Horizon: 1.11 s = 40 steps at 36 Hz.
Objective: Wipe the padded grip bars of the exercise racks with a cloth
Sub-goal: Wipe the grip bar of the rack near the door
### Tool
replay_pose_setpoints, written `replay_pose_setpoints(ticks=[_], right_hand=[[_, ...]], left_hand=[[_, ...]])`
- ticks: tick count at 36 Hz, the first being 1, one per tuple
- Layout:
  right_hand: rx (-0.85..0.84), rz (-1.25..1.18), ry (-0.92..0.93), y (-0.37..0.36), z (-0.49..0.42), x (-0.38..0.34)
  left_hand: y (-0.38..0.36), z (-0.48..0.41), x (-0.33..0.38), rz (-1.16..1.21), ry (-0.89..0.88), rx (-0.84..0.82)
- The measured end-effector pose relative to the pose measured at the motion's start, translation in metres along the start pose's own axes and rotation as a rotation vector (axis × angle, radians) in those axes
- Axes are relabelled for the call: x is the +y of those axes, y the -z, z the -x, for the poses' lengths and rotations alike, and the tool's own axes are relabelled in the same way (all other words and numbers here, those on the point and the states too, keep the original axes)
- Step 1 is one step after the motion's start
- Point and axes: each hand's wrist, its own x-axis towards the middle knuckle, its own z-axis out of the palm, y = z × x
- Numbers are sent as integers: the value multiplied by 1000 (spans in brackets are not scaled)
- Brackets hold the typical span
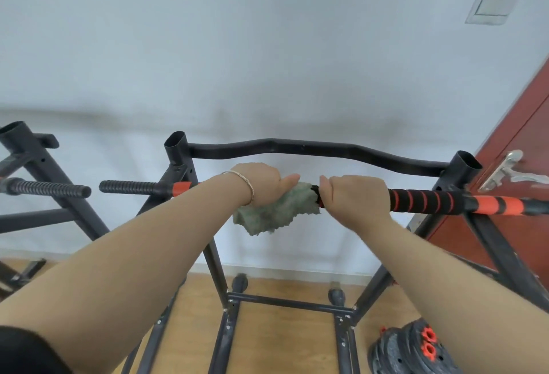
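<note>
Left hand point(261, 183) wraps cloth point(276, 210) round bar point(421, 200) (right hand point(356, 195) grips alongside).

Gap between curved bar point(312, 151) and grip bar point(421, 200) free — uprights point(177, 154) bound ends.

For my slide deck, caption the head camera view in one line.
The left hand holds a green cloth around the padded grip bar; the right hand grips the bar beside it.

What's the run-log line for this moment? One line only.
left hand grips cloth on padded bar | right hand grips bar beside cloth | phase: wiping
</note>
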Motion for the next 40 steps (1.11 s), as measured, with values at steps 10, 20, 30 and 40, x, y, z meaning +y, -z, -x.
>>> replay_pose_setpoints(ticks=[10,20,30,40], right_hand=[[-805,-648,-290,28,-43,16],[-22,-24,-22,2,10,-1],[-637,-481,-239,25,-29,11],[-139,69,92,6,7,5]], left_hand=[[-11,5,4,-142,-2,215],[-8,0,-3,-69,0,144],[-23,19,15,-168,125,412],[-24,17,8,-138,24,382]])
